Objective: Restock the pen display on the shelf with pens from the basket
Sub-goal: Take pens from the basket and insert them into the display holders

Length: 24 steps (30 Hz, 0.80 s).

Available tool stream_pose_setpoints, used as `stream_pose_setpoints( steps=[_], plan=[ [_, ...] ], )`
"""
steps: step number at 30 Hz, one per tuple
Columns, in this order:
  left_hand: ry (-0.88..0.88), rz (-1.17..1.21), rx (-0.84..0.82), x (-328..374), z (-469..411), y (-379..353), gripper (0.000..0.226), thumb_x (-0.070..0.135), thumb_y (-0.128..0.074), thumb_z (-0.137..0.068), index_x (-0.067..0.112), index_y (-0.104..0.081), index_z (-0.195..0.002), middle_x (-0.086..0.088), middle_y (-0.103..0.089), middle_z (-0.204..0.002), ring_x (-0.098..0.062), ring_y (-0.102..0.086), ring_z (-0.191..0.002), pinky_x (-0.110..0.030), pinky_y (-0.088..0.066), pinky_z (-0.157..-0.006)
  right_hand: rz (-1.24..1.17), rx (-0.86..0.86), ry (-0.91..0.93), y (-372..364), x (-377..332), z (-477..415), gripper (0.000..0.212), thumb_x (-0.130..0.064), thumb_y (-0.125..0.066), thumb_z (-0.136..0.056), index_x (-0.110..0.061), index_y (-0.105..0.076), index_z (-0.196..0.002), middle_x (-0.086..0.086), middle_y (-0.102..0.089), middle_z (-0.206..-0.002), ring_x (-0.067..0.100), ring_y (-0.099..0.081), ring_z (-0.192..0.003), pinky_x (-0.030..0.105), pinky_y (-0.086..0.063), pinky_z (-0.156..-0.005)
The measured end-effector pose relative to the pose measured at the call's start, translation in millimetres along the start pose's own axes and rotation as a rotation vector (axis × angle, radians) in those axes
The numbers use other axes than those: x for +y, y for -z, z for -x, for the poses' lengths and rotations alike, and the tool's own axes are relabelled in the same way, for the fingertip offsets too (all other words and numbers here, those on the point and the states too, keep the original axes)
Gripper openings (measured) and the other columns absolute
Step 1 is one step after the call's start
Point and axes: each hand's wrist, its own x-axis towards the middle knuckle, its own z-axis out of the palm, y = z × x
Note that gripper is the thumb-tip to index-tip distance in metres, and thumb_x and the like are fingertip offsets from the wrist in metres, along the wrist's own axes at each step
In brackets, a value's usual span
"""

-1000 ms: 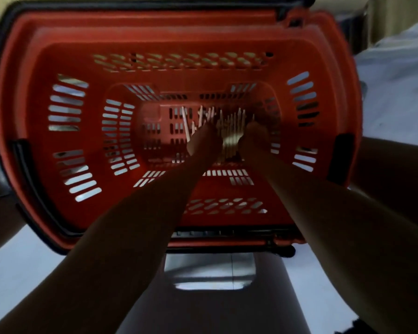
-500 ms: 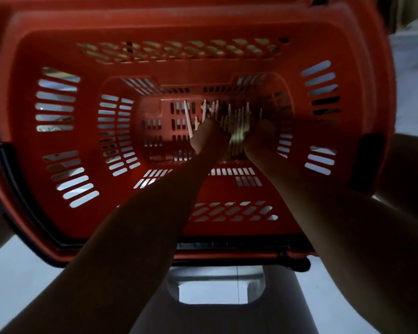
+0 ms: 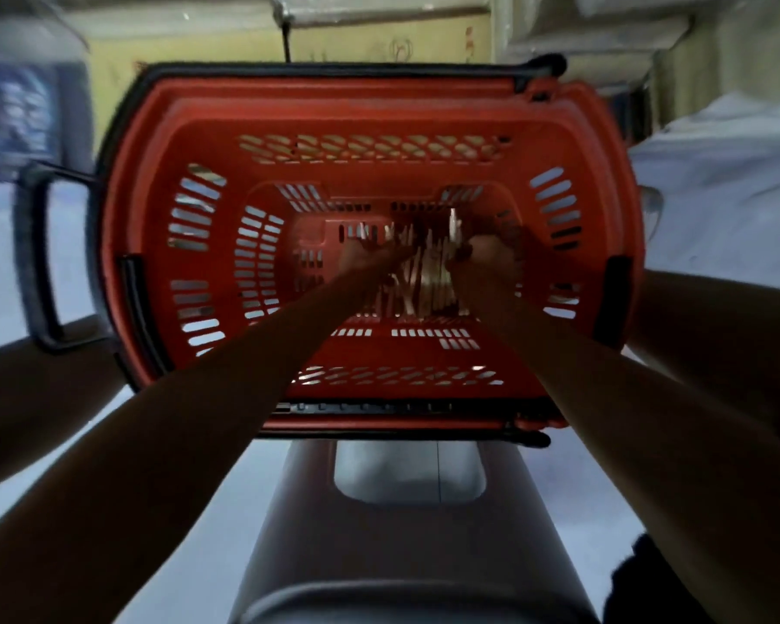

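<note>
left hand (image 3: pixel 365 259), right hand (image 3: pixel 485 258) | inside red basket (image 3: pixel 154 245) | among pens (image 3: pixel 417 281)

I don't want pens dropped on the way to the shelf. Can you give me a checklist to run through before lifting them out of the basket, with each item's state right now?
1. Both hands down in the basket: ok. The left hand and right hand are at its floor.
2. Pens within reach: ok. They lie between the two hands.
3. Grip closed on pens: cannot tell. The fingers are dark and blurred.
4. Handle clear of the arms: ok. It sticks out at the left side.
5. Pen display in sight: not ok. This view does not show it.
</note>
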Motion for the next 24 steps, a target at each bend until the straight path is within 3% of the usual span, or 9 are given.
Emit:
stream_pose_setpoints(
  steps=[2,4,6,9,15,18,20,22,24],
  plan=[
    [0.013,0.077,-0.03,10,16,18,0.017,0.017,-0.076,-0.093,0.005,-0.07,-0.083,0.0,-0.069,-0.062,-0.007,-0.063,-0.044,-0.022,-0.047,-0.043,-0.022,-0.005,0.128,15,-8,17,0.044,-0.048,-0.049,-0.093,-0.012,-0.066,-0.075,0.015,-0.074,-0.09,0.033,-0.072,-0.087,0.034,-0.052,-0.069],
    [-0.012,0.125,-0.04,22,39,34,0.011,0.017,-0.074,-0.094,0.008,-0.071,-0.087,-0.003,-0.072,-0.069,-0.014,-0.067,-0.054,-0.025,-0.052,-0.051,-0.051,-0.105,0.262,27,-14,33,0.039,-0.037,-0.061,-0.09,-0.01,-0.062,-0.063,0.01,-0.073,-0.075,0.028,-0.073,-0.072,0.037,-0.058,-0.062],
    [-0.03,0.16,-0.027,35,62,49,0.016,0.02,-0.078,-0.091,0.006,-0.076,-0.098,-0.009,-0.076,-0.083,-0.023,-0.069,-0.07,-0.03,-0.055,-0.062,-0.067,-0.134,0.366,43,-21,46,0.024,-0.023,-0.071,-0.088,-0.012,-0.069,-0.067,0.009,-0.076,-0.076,0.025,-0.074,-0.073,0.045,-0.061,-0.07],
    [-0.053,0.205,-0.061,61,103,68,0.018,0.017,-0.072,-0.093,0.005,-0.075,-0.107,-0.008,-0.075,-0.08,-0.014,-0.064,-0.057,-0.02,-0.048,-0.049,-0.245,-0.178,0.423,73,-38,72,0.03,-0.007,-0.079,-0.086,-0.028,-0.065,-0.07,0.002,-0.076,-0.09,0.02,-0.073,-0.087,0.041,-0.061,-0.083],
    [-0.15,0.334,-0.131,103,191,112,0.019,0.021,-0.071,-0.096,0.012,-0.073,-0.113,0.004,-0.075,-0.074,-0.008,-0.052,-0.054,-0.024,-0.04,-0.052,-0.599,-0.184,0.418,146,-61,152,0.015,0.003,-0.075,-0.09,-0.007,-0.065,-0.095,0.007,-0.068,-0.09,0.017,-0.067,-0.069,0.024,-0.06,-0.053],
    [-0.191,0.404,-0.169,106,233,127,0.027,0.021,-0.069,-0.098,0.007,-0.07,-0.121,0.005,-0.072,-0.071,-0.01,-0.05,-0.061,-0.025,-0.04,-0.057,-0.657,-0.146,0.462,174,-54,196,0.007,-0.005,-0.076,-0.092,-0.008,-0.07,-0.095,0.004,-0.073,-0.092,0.019,-0.074,-0.078,0.025,-0.064,-0.066],
    [-0.21,0.49,-0.217,96,252,135,0.036,0.022,-0.071,-0.097,0.003,-0.068,-0.128,0.002,-0.074,-0.084,-0.02,-0.052,-0.075,-0.024,-0.045,-0.064,-0.664,-0.138,0.506,186,-45,223,0.005,-0.016,-0.077,-0.094,-0.015,-0.075,-0.089,0.0,-0.076,-0.086,0.018,-0.075,-0.079,0.029,-0.064,-0.073],
    [-0.226,0.563,-0.253,80,263,136,0.043,0.025,-0.074,-0.095,0.005,-0.067,-0.132,-0.003,-0.073,-0.1,-0.024,-0.054,-0.087,-0.029,-0.049,-0.078,-0.654,-0.146,0.524,191,-33,248,0.005,-0.025,-0.078,-0.093,-0.022,-0.078,-0.089,-0.003,-0.077,-0.086,0.015,-0.074,-0.073,0.024,-0.06,-0.068],
    [-0.218,0.653,-0.26,65,271,132,0.045,0.024,-0.075,-0.094,0.005,-0.065,-0.134,-0.002,-0.07,-0.098,-0.014,-0.054,-0.076,-0.024,-0.051,-0.068,-0.724,-0.199,0.51,185,-23,266,0.005,-0.022,-0.075,-0.095,-0.021,-0.078,-0.091,0.001,-0.077,-0.09,0.014,-0.074,-0.072,0.02,-0.057,-0.064]
  ],
)
